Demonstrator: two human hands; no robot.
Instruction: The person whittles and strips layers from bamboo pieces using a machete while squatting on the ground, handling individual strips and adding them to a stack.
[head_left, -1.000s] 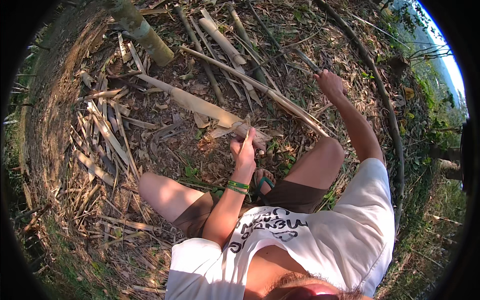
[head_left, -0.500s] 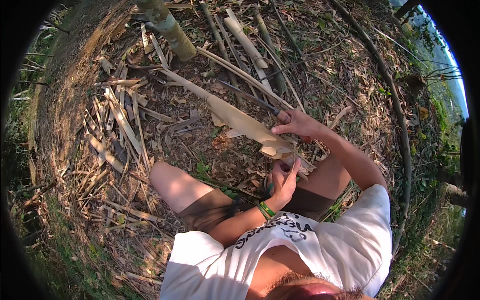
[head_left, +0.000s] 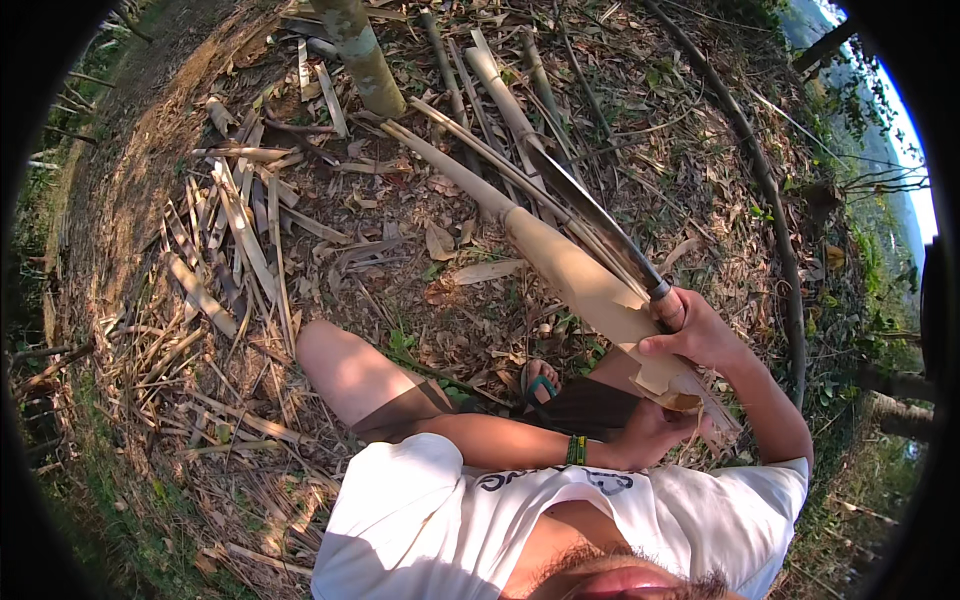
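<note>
A long, pale bamboo piece (head_left: 572,272) slants from near the tree foot down toward my right side. Its near part is broad and curved like a trough, with a torn, split end. Beneath that ragged end, my left hand (head_left: 652,437) is closed around it, some fingers hidden behind the bamboo. My right hand (head_left: 703,332) grips the short wooden handle of a machete (head_left: 605,222). The dark blade points away from me, close along the right side of the bamboo. My right thumb lies against the bamboo's surface.
A slim tree trunk (head_left: 362,60) rises at the far side. Split bamboo pieces (head_left: 240,230) lie heaped at the left, and cut poles (head_left: 500,95) lie beyond. A long thin branch (head_left: 765,165) curves along the right. Dry leaves cover the ground around my bent legs.
Both hands have moved right and closer to my body, drawing the bamboo piece along. The machete has come with my right hand, and its blade now shows broader beside the bamboo.
</note>
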